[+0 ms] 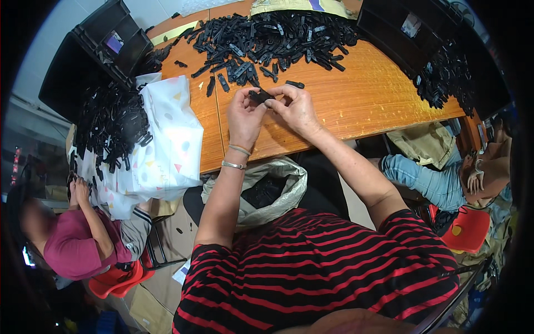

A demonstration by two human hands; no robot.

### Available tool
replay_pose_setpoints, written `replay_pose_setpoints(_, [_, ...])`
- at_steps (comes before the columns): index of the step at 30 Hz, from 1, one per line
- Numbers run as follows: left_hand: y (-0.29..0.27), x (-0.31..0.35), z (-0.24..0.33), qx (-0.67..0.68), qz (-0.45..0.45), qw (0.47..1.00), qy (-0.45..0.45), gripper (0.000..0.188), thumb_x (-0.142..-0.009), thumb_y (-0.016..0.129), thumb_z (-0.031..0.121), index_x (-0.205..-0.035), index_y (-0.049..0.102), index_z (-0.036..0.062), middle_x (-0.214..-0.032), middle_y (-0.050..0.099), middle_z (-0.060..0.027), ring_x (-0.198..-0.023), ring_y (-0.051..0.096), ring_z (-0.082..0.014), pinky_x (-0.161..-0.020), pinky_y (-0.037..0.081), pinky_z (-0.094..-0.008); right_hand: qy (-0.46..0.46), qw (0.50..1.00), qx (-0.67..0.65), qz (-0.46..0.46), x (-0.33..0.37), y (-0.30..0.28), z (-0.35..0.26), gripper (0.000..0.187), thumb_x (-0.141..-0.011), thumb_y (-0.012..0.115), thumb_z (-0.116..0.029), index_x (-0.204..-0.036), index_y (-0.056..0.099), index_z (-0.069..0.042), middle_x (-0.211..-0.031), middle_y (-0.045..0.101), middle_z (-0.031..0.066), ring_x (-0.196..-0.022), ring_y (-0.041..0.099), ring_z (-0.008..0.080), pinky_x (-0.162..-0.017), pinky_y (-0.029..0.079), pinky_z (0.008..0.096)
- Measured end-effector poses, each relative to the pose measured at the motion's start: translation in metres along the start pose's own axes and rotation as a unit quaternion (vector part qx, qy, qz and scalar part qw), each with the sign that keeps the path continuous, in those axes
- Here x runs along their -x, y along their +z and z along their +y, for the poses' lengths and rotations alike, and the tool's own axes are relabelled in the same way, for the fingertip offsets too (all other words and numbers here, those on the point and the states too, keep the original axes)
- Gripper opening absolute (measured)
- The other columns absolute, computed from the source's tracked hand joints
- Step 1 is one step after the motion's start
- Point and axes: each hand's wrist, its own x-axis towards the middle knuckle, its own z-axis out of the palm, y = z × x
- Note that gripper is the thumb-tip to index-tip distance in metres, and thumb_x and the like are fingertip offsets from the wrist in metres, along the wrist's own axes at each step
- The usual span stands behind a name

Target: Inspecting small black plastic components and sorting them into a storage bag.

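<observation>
Between my two hands, over the near part of the wooden table (367, 100), is a small black plastic part (260, 97). My left hand (245, 114) pinches its left end, and a bracelet circles that wrist. With thumb and fingertips, my right hand (296, 110) grips the other end. The fingers cover much of the part, so its exact kind cannot be made out. Just beyond the hands spreads a big heap of similar black plastic parts (272, 42). One loose black piece (295, 84) lies right by my right fingers.
An open woven sack (297, 181) with dark contents sits at my lap. Black bins (92, 55) stand at the left, another bin (409, 33) at the right, with more parts beside them. A patterned plastic cover (175, 139) drapes the left table. Co-workers sit at both sides.
</observation>
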Motion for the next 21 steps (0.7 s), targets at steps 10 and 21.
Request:
replay_pose_setpoints(10, [0.008, 0.017, 0.021, 0.022, -0.003, 0.999, 0.043, 0.037, -0.086, 0.061, -0.002, -0.121, 0.048, -0.0046, -0.104, 0.06, -0.008, -0.088, 0.06, -0.0095, -0.077, 0.05, -0.0213, -0.095, 0.994, 0.056, 0.005, 0.004, -0.001, -0.015, 0.022, -0.074, 0.072, 0.003, -0.095, 0.065, 0.002, -0.088, 0.061, 0.0036, -0.06, 0.055, 0.0052, -0.055, 0.047, 0.0211])
replay_pose_setpoints(21, [0.003, 0.023, 0.044, -0.15, -0.019, 0.981, 0.118, 0.023, -0.088, 0.06, 0.002, -0.11, 0.056, -0.0025, -0.101, 0.063, -0.0073, -0.091, 0.061, -0.012, -0.08, 0.05, -0.0239, 0.049, 0.986, -0.132, -0.086, 0.004, -0.007, -0.027, 0.03, -0.076, 0.072, 0.0, -0.102, 0.057, 0.001, -0.09, 0.06, 0.0036, -0.063, 0.053, 0.0019, -0.055, 0.045, 0.0177])
